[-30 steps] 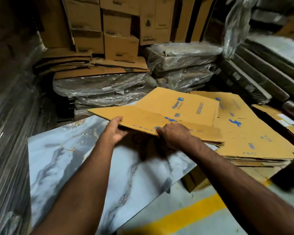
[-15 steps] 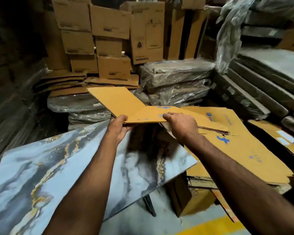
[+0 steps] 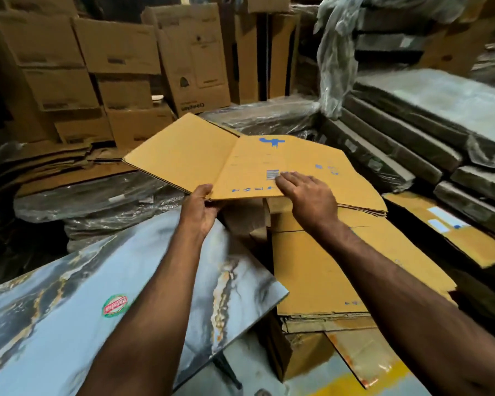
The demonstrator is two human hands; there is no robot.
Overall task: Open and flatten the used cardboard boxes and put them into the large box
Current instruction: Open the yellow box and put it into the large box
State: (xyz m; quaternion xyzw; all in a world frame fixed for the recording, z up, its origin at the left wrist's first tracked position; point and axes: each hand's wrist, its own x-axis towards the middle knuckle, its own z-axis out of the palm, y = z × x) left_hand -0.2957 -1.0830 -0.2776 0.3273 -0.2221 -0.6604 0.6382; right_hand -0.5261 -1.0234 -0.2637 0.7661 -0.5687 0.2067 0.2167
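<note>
While the flattened box (image 3: 240, 164) hangs in the air over the stack of flattened cardboard (image 3: 340, 270), these are the points that matter.

Left hand: the left hand (image 3: 199, 210) grips the near edge of the sheet at its fold line, thumb on top and fingers curled underneath.

Right hand: the right hand (image 3: 309, 195) lies on the top face beside the printed barcode (image 3: 272, 174), fingers straight and spread, pressing rather than pinching.

Where the box is: both hands hold it up just beyond them, its near edge at the fingers and the rest reaching away and to the left, toward the plastic-wrapped bundles (image 3: 97, 201).

Long axis: it runs left to right across the view, with the fold line about midway; the left panel tilts up slightly.

Nearer hand: the right hand is the one over the stack, so lowering on that side looks like the natural lead, with the left guiding the free panel.

Large box: I cannot tell which container it is; the stack seems to sit on or in a carton (image 3: 286, 355) beside the marbled panel (image 3: 55, 318).

Risk: the unsupported left panel may flop at the fold.
</note>
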